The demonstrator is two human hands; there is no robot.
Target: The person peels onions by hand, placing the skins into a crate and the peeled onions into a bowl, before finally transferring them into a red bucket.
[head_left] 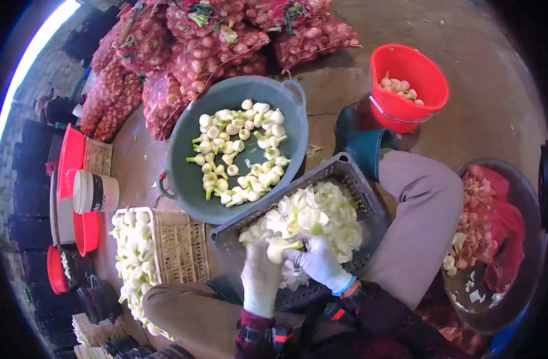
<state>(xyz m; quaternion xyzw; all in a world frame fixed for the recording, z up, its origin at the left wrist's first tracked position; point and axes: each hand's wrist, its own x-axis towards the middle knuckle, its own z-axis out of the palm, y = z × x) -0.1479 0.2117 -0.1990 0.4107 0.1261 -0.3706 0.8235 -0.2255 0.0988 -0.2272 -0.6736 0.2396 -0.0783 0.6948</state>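
Both hands wear pale gloves and meet over a dark plastic crate (378,224) filled with loose white peelings (331,218). Between them is a white garlic bulb (276,251) with a short green stem. My left hand (260,278), slightly blurred, is closed around the bulb's left side. Fingers of my right hand (319,263) grip it near the stem. Just beyond the crate stands a grey-green tub (184,140) holding many peeled garlic bulbs (229,134), some with green stem ends.
Full red mesh sacks (208,48) are piled behind the tub. A red bucket (426,69) with a few bulbs stands back right. On the right, a dark basin (534,251) holds unpeeled garlic in red netting. A cream basket (181,248) of white bulbs is left.
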